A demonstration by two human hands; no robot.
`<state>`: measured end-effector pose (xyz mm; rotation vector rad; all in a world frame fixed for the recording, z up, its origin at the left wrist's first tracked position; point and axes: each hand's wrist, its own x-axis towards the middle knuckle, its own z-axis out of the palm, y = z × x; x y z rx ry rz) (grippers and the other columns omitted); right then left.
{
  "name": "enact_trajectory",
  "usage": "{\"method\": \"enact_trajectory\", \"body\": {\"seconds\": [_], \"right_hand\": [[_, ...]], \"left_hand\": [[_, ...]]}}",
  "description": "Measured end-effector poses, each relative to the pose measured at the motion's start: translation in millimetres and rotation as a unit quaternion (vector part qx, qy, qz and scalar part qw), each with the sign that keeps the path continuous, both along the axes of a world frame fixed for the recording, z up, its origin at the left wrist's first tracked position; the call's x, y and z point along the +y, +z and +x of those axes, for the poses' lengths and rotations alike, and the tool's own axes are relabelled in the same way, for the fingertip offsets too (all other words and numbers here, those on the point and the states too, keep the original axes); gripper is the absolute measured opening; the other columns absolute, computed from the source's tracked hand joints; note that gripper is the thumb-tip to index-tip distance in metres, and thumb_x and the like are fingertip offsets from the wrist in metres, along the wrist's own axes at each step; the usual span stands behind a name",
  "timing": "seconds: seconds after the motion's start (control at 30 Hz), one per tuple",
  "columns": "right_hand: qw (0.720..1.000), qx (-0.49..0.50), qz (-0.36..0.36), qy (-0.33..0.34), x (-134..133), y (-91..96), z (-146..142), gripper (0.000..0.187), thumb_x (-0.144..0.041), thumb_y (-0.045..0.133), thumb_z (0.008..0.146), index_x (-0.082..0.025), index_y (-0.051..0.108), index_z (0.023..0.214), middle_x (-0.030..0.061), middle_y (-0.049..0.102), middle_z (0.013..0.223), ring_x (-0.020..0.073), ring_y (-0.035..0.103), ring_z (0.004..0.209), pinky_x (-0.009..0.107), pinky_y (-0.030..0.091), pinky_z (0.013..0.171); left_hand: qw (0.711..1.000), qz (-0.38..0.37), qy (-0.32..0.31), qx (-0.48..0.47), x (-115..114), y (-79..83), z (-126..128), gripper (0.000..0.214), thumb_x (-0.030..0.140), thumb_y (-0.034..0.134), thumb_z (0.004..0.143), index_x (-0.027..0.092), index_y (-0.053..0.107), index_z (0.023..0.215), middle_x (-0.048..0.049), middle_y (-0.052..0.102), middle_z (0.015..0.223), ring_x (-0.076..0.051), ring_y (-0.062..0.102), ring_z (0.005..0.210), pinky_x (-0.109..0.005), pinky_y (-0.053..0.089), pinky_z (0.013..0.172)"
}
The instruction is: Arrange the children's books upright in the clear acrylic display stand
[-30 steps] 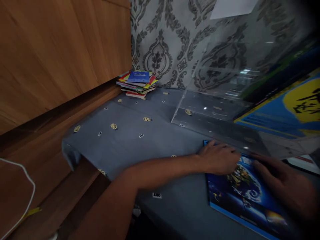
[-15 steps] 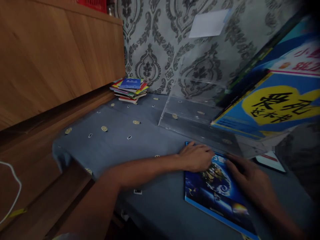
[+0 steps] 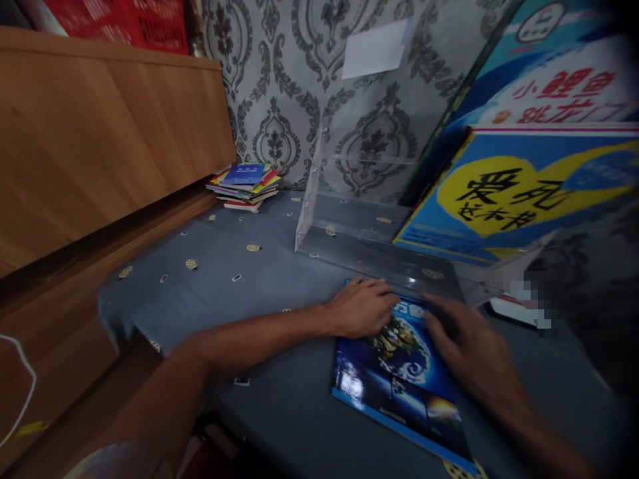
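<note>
A blue book (image 3: 394, 392) with a globe picture on its cover lies flat on the grey-blue tablecloth, turned at a slant. My left hand (image 3: 362, 307) rests palm down over its upper left part, the fingers lying loosely across the cover. At the upper right edge is my right hand (image 3: 469, 342), with its thumb apart from the fingers beside the cover; some fingertips are in shadow. Just beyond the book stands a clear acrylic rack (image 3: 344, 249). Two picture books lean in the rack: a blue one with a yellow heart (image 3: 499, 193) and a teal one (image 3: 544, 73) behind it.
A stack of thin books (image 3: 244, 183) sits at the far left corner of the table (image 3: 210, 293). A wooden cabinet (image 3: 114, 140) with red baskets (image 3: 124, 23) on top borders the left. A flat, white-faced object (image 3: 509, 309) lies right of my right hand.
The view has swung right, so everything sits further left in the picture. Both hands remain at the blue book, and no clear shift of the book on the table shows.
</note>
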<state>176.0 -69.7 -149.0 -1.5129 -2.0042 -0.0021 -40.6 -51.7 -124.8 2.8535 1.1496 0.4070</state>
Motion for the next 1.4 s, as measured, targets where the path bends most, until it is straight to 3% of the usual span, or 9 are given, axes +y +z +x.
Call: {"method": "enact_trajectory", "body": {"seconds": [0.1,0.4,0.83,1.0,1.2,1.3,1.4], "right_hand": [[0.999,0.022,-0.018,0.041,-5,4.5,-2,0.039,-0.042,0.046,0.092,-0.020,0.070,0.113,0.0142,0.076,0.108,0.0320,0.070,0.104,0.048,0.056,0.090],[0.996,0.063,-0.019,0.064,-7,1.0,-3,0.033,-0.033,0.050,0.092,-0.021,0.072,0.113,0.0112,0.077,0.110,0.0304,0.069,0.106,0.049,0.054,0.095],[0.992,0.119,-0.033,0.033,-4,-5.6,3,0.036,-0.019,0.048,0.088,-0.021,0.073,0.114,0.0092,0.076,0.115,0.0292,0.066,0.112,0.049,0.051,0.100],[0.988,0.144,-0.042,0.029,-3,-3.9,5,0.035,-0.017,0.049,0.086,-0.021,0.074,0.109,0.0085,0.077,0.110,0.0282,0.067,0.106,0.047,0.053,0.097],[0.981,0.190,-0.046,0.009,-2,-2.0,5,0.030,-0.019,0.052,0.086,-0.022,0.075,0.105,0.0060,0.079,0.095,0.0259,0.070,0.094,0.042,0.055,0.089],[0.978,0.202,-0.050,0.001,-2,-2.7,4,0.030,-0.018,0.052,0.086,-0.022,0.076,0.103,0.0055,0.079,0.095,0.0252,0.071,0.093,0.042,0.055,0.090],[0.976,0.213,-0.053,0.006,-3,-4.1,5,0.031,-0.017,0.051,0.087,-0.022,0.076,0.104,0.0060,0.079,0.097,0.0247,0.071,0.095,0.042,0.054,0.092]], "left_hand": [[1.000,-0.007,-0.008,-0.011,0,-1.1,0,0.032,0.023,0.042,0.103,0.015,0.065,0.123,-0.0108,0.063,0.140,-0.025,0.051,0.137,-0.042,0.040,0.114],[1.000,-0.011,-0.014,-0.014,-2,-1.1,1,0.030,0.019,0.046,0.099,0.015,0.063,0.124,-0.0128,0.064,0.139,-0.025,0.055,0.132,-0.043,0.041,0.114],[0.998,-0.007,-0.024,-0.065,4,-10.5,0,0.029,0.018,0.046,0.098,0.016,0.066,0.120,-0.0112,0.067,0.136,-0.025,0.059,0.129,-0.047,0.044,0.112],[0.995,-0.006,-0.062,-0.079,13,-13.4,-6,0.031,0.019,0.046,0.098,0.017,0.065,0.123,-0.0107,0.067,0.136,-0.026,0.055,0.134,-0.048,0.043,0.113],[0.991,0.031,-0.128,-0.015,15,0.9,-13,0.031,0.019,0.047,0.100,0.018,0.065,0.125,-0.0100,0.066,0.135,-0.027,0.050,0.138,-0.049,0.040,0.113],[0.993,0.058,-0.094,0.051,3,13.7,-3,0.026,0.025,0.048,0.101,0.016,0.067,0.116,-0.0118,0.068,0.123,-0.028,0.057,0.123,-0.046,0.045,0.103],[0.993,0.059,-0.023,0.096,-12,23.0,15,0.034,0.041,0.051,0.101,0.014,0.068,0.110,-0.0131,0.068,0.113,-0.030,0.059,0.111,-0.043,0.049,0.092]]}}
